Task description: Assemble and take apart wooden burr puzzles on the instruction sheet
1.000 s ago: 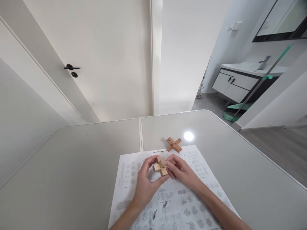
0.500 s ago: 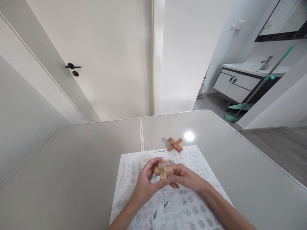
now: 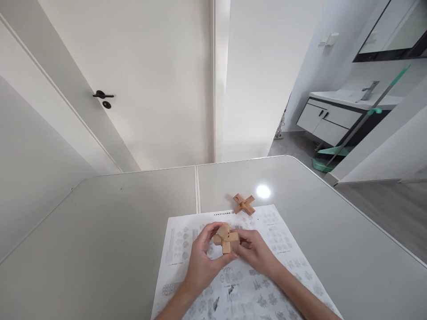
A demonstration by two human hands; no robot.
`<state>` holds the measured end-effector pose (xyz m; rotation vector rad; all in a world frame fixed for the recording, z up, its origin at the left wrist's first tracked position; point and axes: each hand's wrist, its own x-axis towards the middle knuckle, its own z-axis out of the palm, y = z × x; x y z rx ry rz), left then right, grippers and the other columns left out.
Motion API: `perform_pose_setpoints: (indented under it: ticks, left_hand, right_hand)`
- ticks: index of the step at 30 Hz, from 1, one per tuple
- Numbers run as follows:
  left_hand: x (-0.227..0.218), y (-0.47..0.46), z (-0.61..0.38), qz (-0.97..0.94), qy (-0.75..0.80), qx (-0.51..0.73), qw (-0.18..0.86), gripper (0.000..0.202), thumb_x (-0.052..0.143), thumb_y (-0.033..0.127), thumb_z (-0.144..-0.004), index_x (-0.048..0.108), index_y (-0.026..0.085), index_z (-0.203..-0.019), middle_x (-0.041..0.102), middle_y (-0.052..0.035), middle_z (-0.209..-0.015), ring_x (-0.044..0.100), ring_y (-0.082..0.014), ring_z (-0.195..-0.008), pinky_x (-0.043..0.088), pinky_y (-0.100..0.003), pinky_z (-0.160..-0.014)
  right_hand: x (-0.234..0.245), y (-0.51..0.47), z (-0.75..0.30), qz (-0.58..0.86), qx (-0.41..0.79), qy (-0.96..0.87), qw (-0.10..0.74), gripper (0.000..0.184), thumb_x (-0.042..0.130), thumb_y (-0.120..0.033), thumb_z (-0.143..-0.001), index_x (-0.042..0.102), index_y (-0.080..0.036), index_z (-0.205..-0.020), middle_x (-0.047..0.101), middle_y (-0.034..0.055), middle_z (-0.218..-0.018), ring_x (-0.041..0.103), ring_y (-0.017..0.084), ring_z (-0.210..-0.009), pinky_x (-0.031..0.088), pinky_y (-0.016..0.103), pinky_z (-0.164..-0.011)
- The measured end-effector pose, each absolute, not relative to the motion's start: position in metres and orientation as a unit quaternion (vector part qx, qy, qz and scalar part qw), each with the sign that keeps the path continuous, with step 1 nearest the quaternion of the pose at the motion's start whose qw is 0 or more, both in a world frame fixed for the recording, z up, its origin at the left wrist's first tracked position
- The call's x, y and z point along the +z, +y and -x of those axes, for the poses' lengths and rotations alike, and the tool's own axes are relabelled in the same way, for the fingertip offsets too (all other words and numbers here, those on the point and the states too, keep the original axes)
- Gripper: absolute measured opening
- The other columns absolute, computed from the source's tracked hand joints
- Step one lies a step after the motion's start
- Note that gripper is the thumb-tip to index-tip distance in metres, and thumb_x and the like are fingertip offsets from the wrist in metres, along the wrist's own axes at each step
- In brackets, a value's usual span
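Observation:
Both hands hold a light wooden interlocking burr puzzle [image 3: 226,239] above a printed sheet. My left hand [image 3: 204,254] grips it from the left, thumb at the lower front and fingers around the back. From the right, my right hand [image 3: 255,250] pinches one of its ends between thumb and fingers. The block at the top middle sits turned at an angle to the others. A second, darker wooden puzzle piece, cross-shaped [image 3: 244,204], lies on the table at the sheet's far edge.
The white paper sheet [image 3: 180,275] with printed diagrams lies under my hands on the grey table [image 3: 100,240]. A seam crosses the table lengthwise. Beyond the far edge stand a white door [image 3: 160,80] and, at right, a washbasin cabinet [image 3: 328,116] and a green dustpan [image 3: 323,165].
The puzzle's top block has turned from straight to angled. My right hand's fingers have drawn in and shifted their hold on the right end. The view has tilted slightly.

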<state>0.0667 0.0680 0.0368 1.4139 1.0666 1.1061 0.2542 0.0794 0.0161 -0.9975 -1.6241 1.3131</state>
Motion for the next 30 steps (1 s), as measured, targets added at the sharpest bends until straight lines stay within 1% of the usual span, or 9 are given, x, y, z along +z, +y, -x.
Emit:
perform_pose_setpoints:
  ticks: [4, 7, 10, 12, 16, 21, 23, 26, 30]
  left_hand:
    - [0.033, 0.068, -0.069, -0.589, 0.457, 0.468, 0.475, 0.061, 0.093, 0.032, -0.070, 0.063, 0.026, -0.123, 0.069, -0.0085, -0.125, 0.064, -0.0307, -0.119, 0.049, -0.048, -0.108]
    - [0.033, 0.066, -0.071, -0.589, 0.461, 0.478, 0.461, 0.059, 0.093, 0.033, -0.072, 0.063, 0.026, -0.122, 0.069, -0.0083, -0.124, 0.064, -0.0309, -0.119, 0.048, -0.048, -0.109]
    - [0.033, 0.065, -0.074, -0.567, 0.469, 0.488, 0.470, 0.062, 0.093, 0.034, -0.072, 0.061, 0.027, -0.125, 0.068, -0.0082, -0.127, 0.062, -0.0310, -0.122, 0.047, -0.047, -0.110]
    - [0.032, 0.065, -0.074, -0.542, 0.466, 0.491, 0.498, 0.067, 0.093, 0.034, -0.071, 0.059, 0.028, -0.129, 0.066, -0.0082, -0.130, 0.061, -0.0312, -0.124, 0.047, -0.045, -0.109]
    - [0.028, 0.068, -0.071, -0.499, 0.441, 0.480, 0.571, 0.071, 0.093, 0.034, -0.072, 0.057, 0.027, -0.133, 0.066, -0.0095, -0.130, 0.061, -0.0314, -0.126, 0.048, -0.043, -0.109]
    - [0.028, 0.073, -0.065, -0.482, 0.418, 0.469, 0.610, 0.069, 0.090, 0.038, -0.076, 0.057, 0.026, -0.136, 0.065, -0.0107, -0.133, 0.061, -0.0311, -0.126, 0.049, -0.044, -0.109]
    - [0.029, 0.074, -0.063, -0.477, 0.401, 0.460, 0.632, 0.073, 0.089, 0.040, -0.076, 0.055, 0.027, -0.139, 0.063, -0.0120, -0.137, 0.060, -0.0325, -0.127, 0.052, -0.044, -0.104]
    - [0.031, 0.076, -0.060, -0.466, 0.366, 0.446, 0.671, 0.079, 0.090, 0.047, -0.074, 0.055, 0.027, -0.141, 0.061, -0.0157, -0.138, 0.060, -0.0356, -0.124, 0.058, -0.042, -0.090]
    - [0.033, 0.078, -0.058, -0.462, 0.336, 0.433, 0.697, 0.082, 0.092, 0.052, -0.069, 0.057, 0.026, -0.138, 0.063, -0.0154, -0.131, 0.065, -0.0326, -0.111, 0.058, -0.039, -0.081]
  right_hand:
    - [0.008, 0.076, -0.249, 0.440, 0.430, -0.670, 0.415, 0.014, 0.057, -0.025, -0.094, 0.070, -0.020, -0.090, 0.063, 0.0008, -0.075, 0.051, 0.017, -0.065, 0.039, 0.025, -0.056]
    - [-0.001, 0.073, -0.245, 0.457, 0.373, -0.676, 0.441, 0.015, 0.055, -0.024, -0.096, 0.069, -0.020, -0.100, 0.067, 0.0036, -0.080, 0.055, 0.019, -0.067, 0.042, 0.027, -0.057]
    - [-0.008, 0.072, -0.243, 0.461, 0.351, -0.684, 0.444, 0.018, 0.051, -0.026, -0.100, 0.067, -0.022, -0.104, 0.069, 0.0059, -0.085, 0.054, 0.019, -0.066, 0.042, 0.029, -0.056]
    - [-0.010, 0.073, -0.242, 0.466, 0.356, -0.682, 0.437, 0.016, 0.051, -0.027, -0.100, 0.067, -0.023, -0.104, 0.068, 0.0053, -0.084, 0.052, 0.019, -0.065, 0.041, 0.029, -0.056]
    - [-0.007, 0.076, -0.243, 0.469, 0.423, -0.655, 0.415, 0.014, 0.060, -0.035, -0.097, 0.066, -0.023, -0.099, 0.062, 0.0026, -0.077, 0.049, 0.018, -0.064, 0.038, 0.028, -0.055]
    - [0.004, 0.079, -0.247, 0.415, 0.543, -0.613, 0.396, 0.031, 0.061, -0.052, -0.099, 0.064, -0.021, -0.101, 0.057, 0.0008, -0.078, 0.046, 0.016, -0.065, 0.040, 0.027, -0.057]
    - [0.012, 0.080, -0.250, 0.374, 0.598, -0.608, 0.363, 0.036, 0.057, -0.055, -0.101, 0.063, -0.021, -0.098, 0.055, -0.0002, -0.076, 0.046, 0.014, -0.062, 0.040, 0.027, -0.057]
    - [0.024, 0.082, -0.257, 0.302, 0.660, -0.610, 0.318, 0.042, 0.051, -0.058, -0.103, 0.064, -0.020, -0.094, 0.058, 0.0008, -0.077, 0.051, 0.014, -0.061, 0.044, 0.028, -0.060]
    - [0.031, 0.085, -0.262, 0.245, 0.706, -0.592, 0.301, 0.047, 0.050, -0.061, -0.102, 0.070, -0.019, -0.095, 0.060, 0.0019, -0.077, 0.055, 0.014, -0.065, 0.048, 0.029, -0.062]
